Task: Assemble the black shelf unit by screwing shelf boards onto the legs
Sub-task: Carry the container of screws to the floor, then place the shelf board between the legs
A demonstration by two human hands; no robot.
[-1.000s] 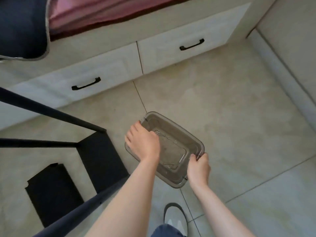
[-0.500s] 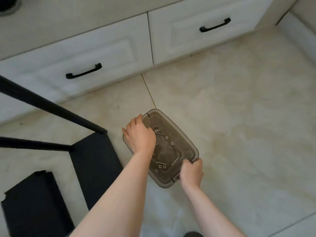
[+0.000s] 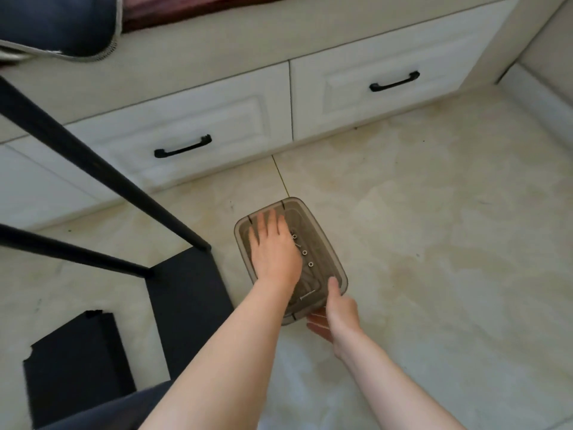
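Several small screws [image 3: 304,252] lie loose in the smoky plastic tray [image 3: 325,240] on the floor tiles, seen from the head camera. The left hand [image 3: 274,249] reaches into the tray with fingers spread flat, covering its left half; whether it pinches a screw underneath, I cannot tell. The right hand [image 3: 336,311] grips the tray's near corner, thumb on the rim, fingers beneath. Tilting the tray could send the screws sliding or spilling out. Left of the tray stand the black legs [image 3: 102,169] and shelf boards [image 3: 186,305].
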